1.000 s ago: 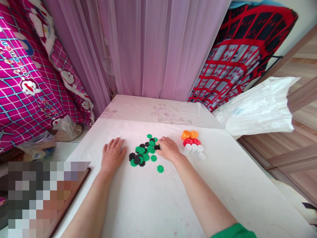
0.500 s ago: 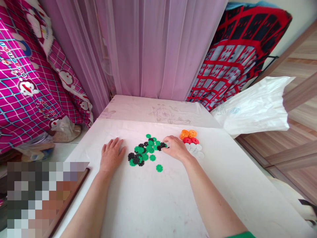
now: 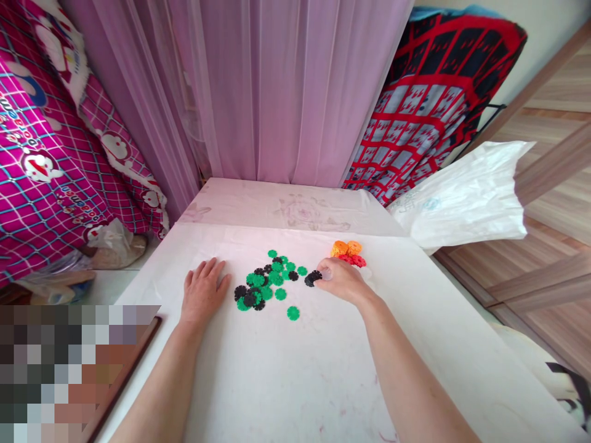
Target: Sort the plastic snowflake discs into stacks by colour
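Note:
My right hand [image 3: 345, 282] pinches black notched interlocking discs [image 3: 312, 279] at its fingertips, just right of the loose pile. A clear disc [image 3: 326, 274] shows between its thumb and fingers. My left hand [image 3: 204, 288] lies flat on the white table, fingers spread, left of the pile and holding nothing. The pile mixes green discs [image 3: 276, 278] and black discs [image 3: 241, 293], some overlapping. One green disc [image 3: 293, 313] lies apart, nearer to me. Beyond my right hand are stacked orange discs [image 3: 340, 248] and red discs [image 3: 358, 261]; white discs there are mostly hidden by the hand.
A white cloth covers the table [image 3: 277, 381], with a floral strip [image 3: 300, 211] at its far edge. Purple curtains [image 3: 281, 92] hang behind. A white plastic bag [image 3: 466, 200] sits at the right edge. At left hangs a pink checked cloth [image 3: 83, 141].
My right hand has moved right, away from the pile, and the black discs and the clear disc have moved with it. The left hand stays flat. The view has shifted slightly.

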Demonstrator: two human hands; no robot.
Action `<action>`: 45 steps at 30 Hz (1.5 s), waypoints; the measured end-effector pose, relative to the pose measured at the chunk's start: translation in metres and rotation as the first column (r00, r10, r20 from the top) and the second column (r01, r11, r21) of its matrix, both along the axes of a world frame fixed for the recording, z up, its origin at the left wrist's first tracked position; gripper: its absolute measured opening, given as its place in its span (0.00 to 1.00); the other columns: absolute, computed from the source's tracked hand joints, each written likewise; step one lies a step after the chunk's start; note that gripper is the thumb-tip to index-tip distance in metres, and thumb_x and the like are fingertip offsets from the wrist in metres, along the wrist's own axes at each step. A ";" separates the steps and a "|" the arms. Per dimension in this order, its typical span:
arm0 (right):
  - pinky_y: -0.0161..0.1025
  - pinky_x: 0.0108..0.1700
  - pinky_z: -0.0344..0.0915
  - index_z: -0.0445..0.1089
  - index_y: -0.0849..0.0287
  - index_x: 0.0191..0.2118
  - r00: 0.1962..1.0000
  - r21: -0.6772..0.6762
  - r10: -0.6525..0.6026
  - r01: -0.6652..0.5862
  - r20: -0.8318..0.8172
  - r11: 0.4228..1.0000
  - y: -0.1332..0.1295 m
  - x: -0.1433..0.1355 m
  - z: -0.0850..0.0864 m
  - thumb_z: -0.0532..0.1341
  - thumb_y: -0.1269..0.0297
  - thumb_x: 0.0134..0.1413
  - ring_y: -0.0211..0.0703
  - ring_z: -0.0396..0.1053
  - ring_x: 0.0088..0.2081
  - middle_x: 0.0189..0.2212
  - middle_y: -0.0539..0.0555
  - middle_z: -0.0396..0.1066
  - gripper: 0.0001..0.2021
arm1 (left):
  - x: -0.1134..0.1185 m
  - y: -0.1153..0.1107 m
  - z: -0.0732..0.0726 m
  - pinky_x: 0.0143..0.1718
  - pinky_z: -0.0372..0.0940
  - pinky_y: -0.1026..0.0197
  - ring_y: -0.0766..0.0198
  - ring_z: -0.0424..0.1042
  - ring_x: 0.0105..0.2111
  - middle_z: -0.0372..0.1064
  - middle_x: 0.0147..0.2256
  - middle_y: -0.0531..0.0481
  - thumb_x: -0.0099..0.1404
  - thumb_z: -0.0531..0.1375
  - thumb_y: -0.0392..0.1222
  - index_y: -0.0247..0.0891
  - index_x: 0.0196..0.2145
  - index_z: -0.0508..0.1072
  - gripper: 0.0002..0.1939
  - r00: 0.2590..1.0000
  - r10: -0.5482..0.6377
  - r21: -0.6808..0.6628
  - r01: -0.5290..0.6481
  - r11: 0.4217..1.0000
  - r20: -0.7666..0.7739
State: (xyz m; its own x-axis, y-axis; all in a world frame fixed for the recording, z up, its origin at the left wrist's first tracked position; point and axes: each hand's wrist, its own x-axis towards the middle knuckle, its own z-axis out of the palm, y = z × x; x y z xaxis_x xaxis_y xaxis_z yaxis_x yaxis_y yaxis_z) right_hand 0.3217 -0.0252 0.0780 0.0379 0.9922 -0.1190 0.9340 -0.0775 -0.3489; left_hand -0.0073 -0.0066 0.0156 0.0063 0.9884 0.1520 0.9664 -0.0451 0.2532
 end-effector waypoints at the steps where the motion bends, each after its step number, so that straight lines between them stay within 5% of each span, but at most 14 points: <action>1: 0.34 0.37 0.58 0.74 0.54 0.38 1.000 -0.006 0.005 -0.005 0.004 1.000 0.000 -0.002 0.000 0.66 0.63 0.47 0.42 0.71 0.42 0.42 0.49 0.75 0.10 | 0.000 0.000 0.000 0.66 0.49 0.40 0.49 0.54 0.66 0.60 0.65 0.44 0.71 0.47 0.50 0.43 0.61 0.67 0.25 1.000 -0.001 -0.003 0.001 1.000 -0.002; 19: 0.36 0.44 0.61 0.76 0.52 0.46 0.982 -0.021 0.140 -0.139 0.130 0.990 0.007 -0.026 0.009 0.62 0.65 0.56 0.44 0.71 0.47 0.46 0.52 0.75 0.12 | 0.001 0.000 0.000 0.66 0.48 0.41 0.50 0.53 0.67 0.59 0.66 0.45 0.71 0.47 0.50 0.43 0.62 0.66 0.25 1.000 0.009 -0.022 -0.010 1.000 -0.011; 26: 0.40 0.46 0.63 0.77 0.56 0.44 0.928 -0.045 0.210 -0.207 0.307 0.977 0.015 -0.057 -0.004 0.60 0.60 0.57 0.51 0.69 0.50 0.46 0.60 0.73 0.13 | 0.000 0.000 -0.002 0.66 0.49 0.41 0.50 0.55 0.66 0.60 0.65 0.45 0.71 0.49 0.50 0.47 0.61 0.67 0.24 1.000 0.009 0.005 -0.009 1.000 0.000; 31: 0.41 0.45 0.64 0.76 0.57 0.44 0.938 -0.064 0.196 -0.185 0.287 0.981 0.020 -0.064 -0.013 0.61 0.61 0.55 0.51 0.70 0.49 0.45 0.59 0.74 0.13 | 0.000 0.000 -0.002 0.66 0.48 0.41 0.50 0.55 0.66 0.60 0.65 0.45 0.71 0.48 0.50 0.45 0.61 0.67 0.25 1.000 0.000 0.001 0.000 1.000 -0.005; 38: 0.39 0.45 0.62 0.77 0.55 0.43 0.966 0.028 0.121 -0.131 0.230 0.991 0.017 -0.043 0.007 0.61 0.61 0.54 0.49 0.70 0.48 0.44 0.56 0.75 0.12 | 0.000 0.000 -0.002 0.66 0.48 0.40 0.50 0.54 0.66 0.59 0.65 0.45 0.71 0.47 0.51 0.45 0.61 0.67 0.25 1.000 -0.005 0.006 0.005 1.000 -0.004; 45: 0.36 0.42 0.60 0.77 0.52 0.42 0.983 -0.035 0.043 -0.037 0.178 0.999 0.008 -0.010 0.020 0.63 0.63 0.52 0.45 0.71 0.48 0.46 0.52 0.75 0.11 | 0.000 0.000 -0.002 0.66 0.48 0.41 0.49 0.54 0.66 0.59 0.66 0.46 0.71 0.47 0.51 0.44 0.61 0.67 0.25 1.000 -0.001 -0.009 0.001 1.000 -0.005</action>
